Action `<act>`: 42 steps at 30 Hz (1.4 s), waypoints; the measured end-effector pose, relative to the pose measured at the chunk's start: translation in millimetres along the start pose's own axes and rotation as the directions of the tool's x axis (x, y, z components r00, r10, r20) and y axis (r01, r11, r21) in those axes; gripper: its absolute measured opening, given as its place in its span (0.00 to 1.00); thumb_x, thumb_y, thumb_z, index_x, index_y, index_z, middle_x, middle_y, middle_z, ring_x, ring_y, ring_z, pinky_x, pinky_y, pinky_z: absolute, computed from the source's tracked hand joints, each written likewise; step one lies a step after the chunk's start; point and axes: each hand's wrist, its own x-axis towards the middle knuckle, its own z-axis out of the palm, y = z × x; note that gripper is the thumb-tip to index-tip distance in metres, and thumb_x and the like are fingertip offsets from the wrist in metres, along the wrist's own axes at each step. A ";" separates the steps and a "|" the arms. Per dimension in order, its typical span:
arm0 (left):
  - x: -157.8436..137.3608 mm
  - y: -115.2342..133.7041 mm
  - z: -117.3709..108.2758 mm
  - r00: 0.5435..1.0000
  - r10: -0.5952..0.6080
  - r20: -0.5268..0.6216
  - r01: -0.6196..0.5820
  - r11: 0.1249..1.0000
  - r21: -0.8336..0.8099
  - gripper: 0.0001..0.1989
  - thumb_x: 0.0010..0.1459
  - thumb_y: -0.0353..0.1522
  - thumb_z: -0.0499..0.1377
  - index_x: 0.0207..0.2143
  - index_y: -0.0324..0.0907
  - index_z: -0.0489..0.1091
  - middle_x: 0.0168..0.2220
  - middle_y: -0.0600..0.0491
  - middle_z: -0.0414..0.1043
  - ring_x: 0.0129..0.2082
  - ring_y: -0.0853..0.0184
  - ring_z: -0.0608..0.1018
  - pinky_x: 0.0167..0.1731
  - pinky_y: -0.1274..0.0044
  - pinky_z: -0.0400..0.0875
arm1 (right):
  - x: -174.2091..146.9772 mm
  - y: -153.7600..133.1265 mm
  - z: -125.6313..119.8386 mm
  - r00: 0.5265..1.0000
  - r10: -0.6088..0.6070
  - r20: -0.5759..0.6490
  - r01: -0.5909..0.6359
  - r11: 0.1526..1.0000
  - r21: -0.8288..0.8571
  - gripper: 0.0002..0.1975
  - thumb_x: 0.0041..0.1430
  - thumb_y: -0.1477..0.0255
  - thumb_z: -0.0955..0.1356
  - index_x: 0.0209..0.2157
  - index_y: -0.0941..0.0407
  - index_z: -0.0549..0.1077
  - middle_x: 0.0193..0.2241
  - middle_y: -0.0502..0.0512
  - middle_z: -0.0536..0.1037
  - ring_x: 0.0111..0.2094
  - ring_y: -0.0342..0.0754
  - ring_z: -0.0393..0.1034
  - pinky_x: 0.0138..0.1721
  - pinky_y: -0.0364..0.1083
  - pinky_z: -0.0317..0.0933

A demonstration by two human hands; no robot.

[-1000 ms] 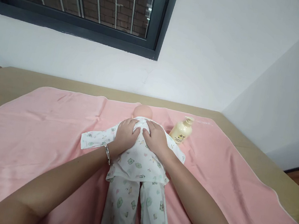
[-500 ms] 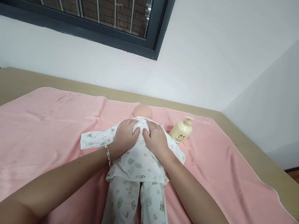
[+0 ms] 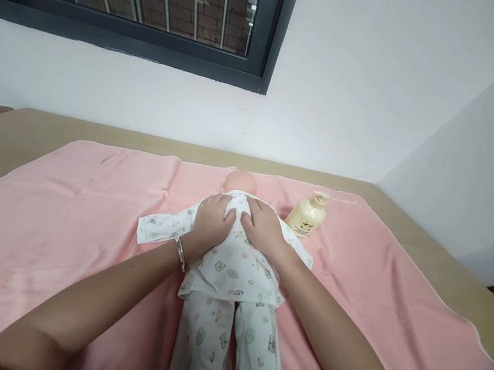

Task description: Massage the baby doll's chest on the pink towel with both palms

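A baby doll (image 3: pixel 235 274) in a white printed top and trousers lies stretched out, its bald head (image 3: pixel 241 182) at the far end and no face showing. My left hand (image 3: pixel 213 223) rests flat on the left of its upper back, a silver bracelet (image 3: pixel 180 253) at the wrist. On the right side of the back lies my right hand (image 3: pixel 264 227), palm down. Both thumbs point inward, with a narrow gap between them. A cream pump bottle (image 3: pixel 307 216) stands, slightly tilted in view, beyond the doll's right-hand sleeve.
A pink sheet (image 3: pixel 80 205) with some wrinkles covers most of the wooden table (image 3: pixel 407 245). Behind it rises a white wall (image 3: pixel 341 88) with a dark-framed barred window (image 3: pixel 262 35) at upper left.
The view has shifted slightly, so everything appears a little further right. Both hands stay on the doll's back, with hardly any visible movement.
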 end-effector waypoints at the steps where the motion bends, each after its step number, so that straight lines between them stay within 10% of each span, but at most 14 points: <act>1: 0.2 -0.1 -0.2 1.000 0.029 0.001 -0.029 1.000 -0.007 0.14 0.61 0.31 0.50 0.48 0.40 0.68 0.47 0.47 0.73 0.48 0.58 0.73 0.50 0.66 0.65 | 0.6 1.4 0.3 1.000 -0.015 0.001 0.015 1.000 0.001 0.22 0.65 0.69 0.59 0.59 0.59 0.64 0.51 0.61 0.73 0.52 0.53 0.65 0.54 0.50 0.56; 10: -6.9 4.8 -3.5 0.985 0.094 -0.146 -0.064 0.978 0.197 0.08 0.61 0.31 0.51 0.31 0.42 0.67 0.32 0.47 0.71 0.36 0.58 0.72 0.38 0.68 0.67 | -10.7 -11.1 2.8 0.991 0.026 -0.130 -0.033 0.998 -0.057 0.16 0.66 0.67 0.58 0.44 0.52 0.76 0.46 0.55 0.77 0.46 0.50 0.71 0.44 0.45 0.61; 15: -4.3 0.4 -1.4 0.994 0.061 -0.092 -0.048 0.989 0.137 0.07 0.60 0.31 0.51 0.37 0.41 0.68 0.37 0.47 0.72 0.40 0.58 0.73 0.41 0.67 0.68 | -13.1 -15.5 1.2 0.978 0.168 -0.120 -0.179 0.980 -0.089 0.18 0.64 0.62 0.60 0.49 0.52 0.73 0.48 0.56 0.76 0.45 0.52 0.72 0.41 0.47 0.62; 29: -2.4 -2.1 1.1 0.984 0.157 -0.080 -0.157 0.988 0.007 0.11 0.64 0.29 0.46 0.39 0.42 0.68 0.40 0.48 0.73 0.43 0.61 0.72 0.45 0.68 0.67 | -2.7 0.5 5.2 0.995 -0.064 -0.075 0.067 0.997 0.040 0.21 0.64 0.72 0.59 0.57 0.54 0.69 0.53 0.58 0.72 0.55 0.52 0.65 0.55 0.50 0.57; 42: -0.4 -0.4 -3.0 0.999 0.054 0.002 -0.054 0.998 0.022 0.11 0.63 0.31 0.48 0.44 0.41 0.68 0.44 0.47 0.72 0.45 0.58 0.72 0.47 0.66 0.66 | -3.5 -2.2 5.8 0.997 0.020 -0.072 -0.016 0.999 0.047 0.22 0.63 0.69 0.60 0.58 0.56 0.67 0.56 0.60 0.70 0.57 0.53 0.62 0.58 0.52 0.53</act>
